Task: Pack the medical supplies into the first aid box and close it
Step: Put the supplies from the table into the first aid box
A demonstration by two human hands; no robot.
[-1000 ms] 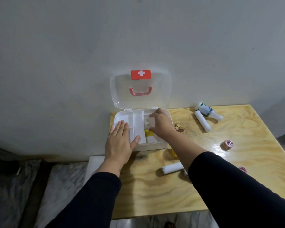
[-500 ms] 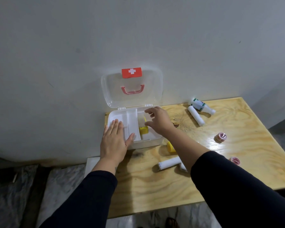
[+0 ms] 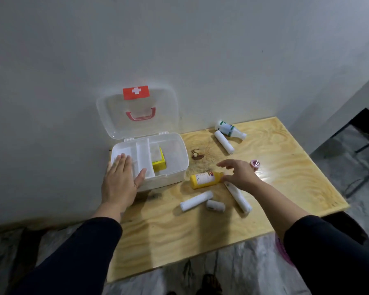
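Left hand [image 3: 119,184] lies flat, fingers straight, on the open box [image 3: 170,167] at the surface's [image 3: 285,188] back-left corner, one yellow pack [image 3: 159,162] inside. Right hand [image 3: 241,175] reaches over the yellow bottle [image 3: 206,179], grip spread, thumb touching its cap end, not clasped. Risk: the bottle lies on its side and could roll off toward the rolls [image 3: 196,200] if nudged.

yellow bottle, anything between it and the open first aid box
Nothing visible. The yellow bottle lies on bare table just right of the first aid box, whose lid stands open. The right hand is at its cap end, and the white rolls lie nearer the person.
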